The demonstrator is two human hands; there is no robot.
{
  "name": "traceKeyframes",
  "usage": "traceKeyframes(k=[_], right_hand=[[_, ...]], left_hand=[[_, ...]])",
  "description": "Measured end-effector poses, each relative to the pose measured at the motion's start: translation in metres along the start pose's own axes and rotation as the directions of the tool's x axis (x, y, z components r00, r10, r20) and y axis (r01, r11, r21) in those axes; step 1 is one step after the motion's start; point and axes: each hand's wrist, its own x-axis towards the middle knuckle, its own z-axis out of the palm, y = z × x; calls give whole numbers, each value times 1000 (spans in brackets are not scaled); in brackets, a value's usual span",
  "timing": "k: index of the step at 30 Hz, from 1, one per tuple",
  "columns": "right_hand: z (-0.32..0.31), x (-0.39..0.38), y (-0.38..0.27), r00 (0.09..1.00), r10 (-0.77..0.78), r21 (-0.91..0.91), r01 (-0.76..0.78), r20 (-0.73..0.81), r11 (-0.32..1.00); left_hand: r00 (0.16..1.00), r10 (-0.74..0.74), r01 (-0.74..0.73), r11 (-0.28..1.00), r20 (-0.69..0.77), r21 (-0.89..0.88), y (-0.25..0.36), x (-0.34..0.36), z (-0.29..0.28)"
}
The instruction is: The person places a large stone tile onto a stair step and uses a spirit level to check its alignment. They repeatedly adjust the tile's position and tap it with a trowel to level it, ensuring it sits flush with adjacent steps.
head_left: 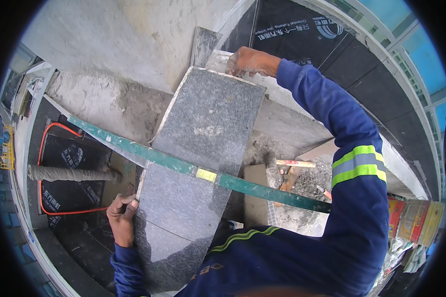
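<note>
A grey stone slab [208, 116] lies tilted across the view, with a second, partly wet grey slab [168, 208] nearer to me. Across both lies a long green spirit level [262, 188] with a yellow vial window, touched by neither hand. Low on the left, my left hand [122, 218] is closed, thumb and fingertips at the nearer slab's left edge. My right hand [250, 62] reaches to the far slab's far edge, its fingers bent down over it. The slab hides some of those fingertips.
Mortar [134, 104] lies left of the slabs, below a pale wall [153, 34]. An orange hose [40, 173] and a wrapped pipe [74, 173] are at left. Rubble [309, 180] and a beige block [256, 193] sit at right. Stacked buckets [416, 220] stand far right.
</note>
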Motion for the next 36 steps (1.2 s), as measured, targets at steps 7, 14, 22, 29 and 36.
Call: traceKeyframes(k=[7, 14, 22, 29, 36], right_hand=[[1, -7, -3, 1000, -5, 111, 7, -18, 994], [4, -9, 0, 992, -122, 148, 125, -27, 981], [10, -3, 14, 985, -170, 153, 174, -39, 973], [23, 7, 30, 954, -263, 37, 271, -147, 962], [21, -24, 4, 957, -250, -94, 238, -148, 967]], left_hand=[[1000, 19, -20, 998, 15, 57, -5, 0, -5], [999, 19, -19, 1000, -31, 2, -4, 0, -1], [999, 43, -43, 999, -12, 20, -3, 1, -1], [1000, 21, -21, 1000, -13, -13, -5, 0, -2], [1000, -5, 5, 1000, -15, -9, -3, -2, -2]])
